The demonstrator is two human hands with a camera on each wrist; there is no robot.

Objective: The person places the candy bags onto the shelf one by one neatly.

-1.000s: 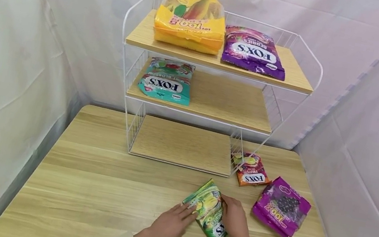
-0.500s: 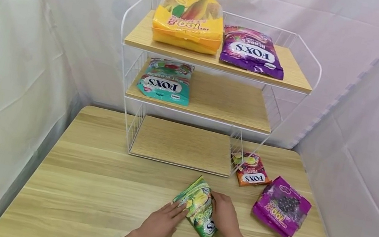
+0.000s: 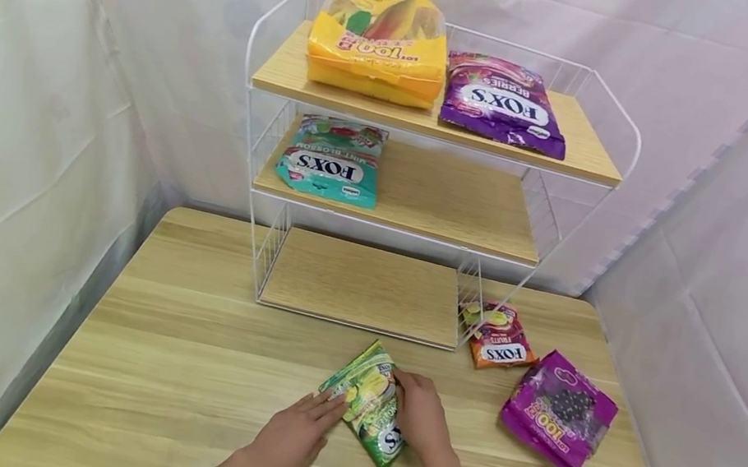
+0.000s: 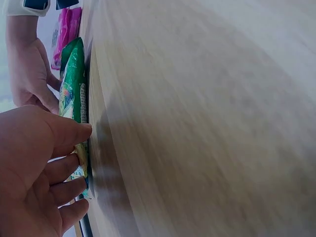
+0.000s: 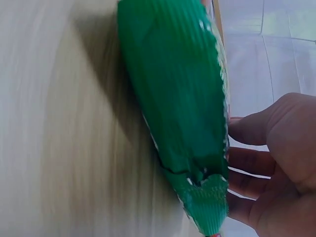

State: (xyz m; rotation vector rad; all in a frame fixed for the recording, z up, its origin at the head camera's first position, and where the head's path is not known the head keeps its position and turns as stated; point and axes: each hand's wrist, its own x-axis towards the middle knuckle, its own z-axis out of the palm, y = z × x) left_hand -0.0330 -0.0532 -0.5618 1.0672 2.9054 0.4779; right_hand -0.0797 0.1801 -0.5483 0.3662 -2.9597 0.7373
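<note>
A green Fox's candy bag lies slantwise on the table between the two hands. In the head view, the left hand rests its straight fingers on the bag's left side. Opposite it, the right hand grips the bag's right edge with bent fingers. Seen from the left wrist, the left hand has its fingers and thumb against the side of the bag. In the right wrist view, the right hand's thumb and fingers meet the upper edge of the bag's green back.
A white wire rack with wooden shelves stands behind. Its upper tiers hold a yellow bag, a purple Fox's bag and a teal Fox's bag. To the right lie a red-orange Fox's bag and a purple bag.
Both hands and the green candy bag have slid left across the table together, the bag keeping much the same slant. The rack and the other bags stay in place.
</note>
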